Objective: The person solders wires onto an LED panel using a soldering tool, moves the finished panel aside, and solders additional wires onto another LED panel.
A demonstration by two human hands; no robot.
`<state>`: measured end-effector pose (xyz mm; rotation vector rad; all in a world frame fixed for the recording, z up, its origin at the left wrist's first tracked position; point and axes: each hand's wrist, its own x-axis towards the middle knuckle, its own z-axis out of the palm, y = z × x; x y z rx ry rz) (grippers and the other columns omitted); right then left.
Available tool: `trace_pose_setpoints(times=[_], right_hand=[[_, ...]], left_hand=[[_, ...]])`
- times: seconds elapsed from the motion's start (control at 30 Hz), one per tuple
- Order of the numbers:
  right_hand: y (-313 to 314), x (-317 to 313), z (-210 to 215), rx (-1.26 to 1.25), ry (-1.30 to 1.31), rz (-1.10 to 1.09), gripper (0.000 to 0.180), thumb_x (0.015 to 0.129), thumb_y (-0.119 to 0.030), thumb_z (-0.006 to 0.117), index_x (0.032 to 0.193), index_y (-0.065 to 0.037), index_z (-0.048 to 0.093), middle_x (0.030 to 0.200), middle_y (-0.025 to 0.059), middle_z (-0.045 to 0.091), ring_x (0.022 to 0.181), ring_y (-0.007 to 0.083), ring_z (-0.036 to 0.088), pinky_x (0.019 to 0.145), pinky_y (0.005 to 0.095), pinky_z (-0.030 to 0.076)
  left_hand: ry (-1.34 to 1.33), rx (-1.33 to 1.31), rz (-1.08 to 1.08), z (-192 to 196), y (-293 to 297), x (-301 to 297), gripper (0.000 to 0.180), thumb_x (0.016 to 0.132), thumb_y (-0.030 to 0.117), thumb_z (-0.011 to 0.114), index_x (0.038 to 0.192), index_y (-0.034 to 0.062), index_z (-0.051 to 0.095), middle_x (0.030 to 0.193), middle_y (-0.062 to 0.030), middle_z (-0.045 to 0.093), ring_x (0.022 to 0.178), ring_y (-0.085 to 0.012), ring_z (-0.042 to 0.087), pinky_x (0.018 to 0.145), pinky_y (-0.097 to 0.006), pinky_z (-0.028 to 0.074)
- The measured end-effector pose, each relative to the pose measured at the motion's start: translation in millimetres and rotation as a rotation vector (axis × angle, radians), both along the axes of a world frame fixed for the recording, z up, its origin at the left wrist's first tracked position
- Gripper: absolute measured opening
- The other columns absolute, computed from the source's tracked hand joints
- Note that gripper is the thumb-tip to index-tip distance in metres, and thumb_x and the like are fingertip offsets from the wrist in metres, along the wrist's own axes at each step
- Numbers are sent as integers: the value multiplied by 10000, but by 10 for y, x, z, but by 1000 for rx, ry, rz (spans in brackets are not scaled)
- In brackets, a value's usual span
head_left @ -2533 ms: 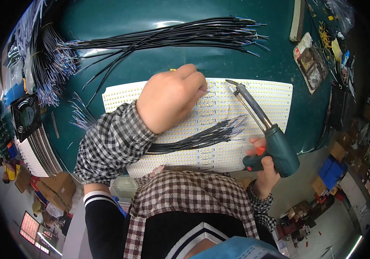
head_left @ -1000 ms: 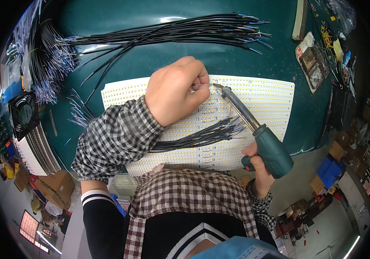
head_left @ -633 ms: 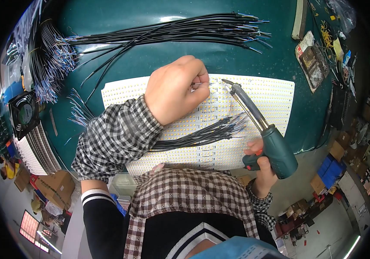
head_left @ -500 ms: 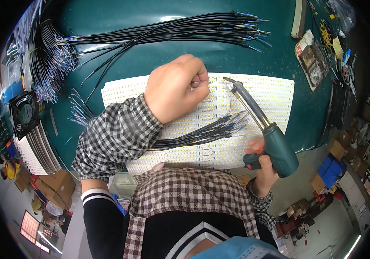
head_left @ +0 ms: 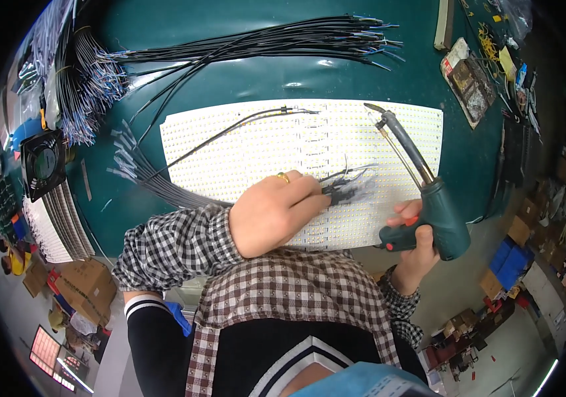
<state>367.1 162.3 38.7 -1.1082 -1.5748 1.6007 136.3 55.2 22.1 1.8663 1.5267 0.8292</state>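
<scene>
Beneath me lies a white LED circuit board (head_left: 223,145) dotted with rows of small yellow lights. One black wire (head_left: 230,124) runs across its left half, its stripped end at the middle column near the far edge. My left hand (head_left: 276,212) is closed at a bundle of black wires (head_left: 190,192) on the board's near half; the wire ends past my fingertips are blurred. In my right hand (head_left: 418,241) is a green soldering gun (head_left: 445,221), gripped by its handle. Its bent tip hovers above the board's far right part, apart from the wire.
A longer bundle of black wires (head_left: 263,43) stretches along the far side of the green mat (head_left: 296,83). More wires hang at the far left, above a small black fan (head_left: 43,164) and stacked boards (head_left: 58,225). A soldering-iron cleaning tray (head_left: 469,86) lies far right.
My left hand has drawn back from the board's far edge to the wire bundle. One black wire now shows lying on the board. The soldering gun has shifted slightly right and away.
</scene>
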Motion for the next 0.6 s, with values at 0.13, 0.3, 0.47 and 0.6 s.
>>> trace_pose_setpoints(times=[0.13,0.3,0.47,0.6], right_hand=[[-40,22,14,2,33,-18,534,888,-384,582,1125,85,487,905,168,566,785,237,607,603,298,548],[-27,9,40,-90,60,-106,509,808,-358,685,1007,93,560,884,180,606,759,262,636,626,336,552],[-8,-34,23,-75,81,-118,522,798,-367,692,1006,93,560,884,181,606,742,258,639,615,334,551],[4,-30,13,-87,52,-135,541,796,-375,691,1018,98,554,881,180,605,728,251,641,612,329,551]], left_hand=[[-187,-135,139,16,-58,9,254,738,36,675,986,24,618,861,-107,588,745,-273,596,636,-355,487],[-230,-128,303,90,9,-123,118,801,44,623,918,49,608,814,-103,605,675,-290,608,575,-359,489],[29,-100,353,234,20,-367,135,785,10,603,915,46,608,827,-104,590,675,-298,604,582,-368,496],[336,-153,346,256,78,-408,188,760,21,657,942,23,609,868,-117,581,780,-300,602,674,-357,492]])
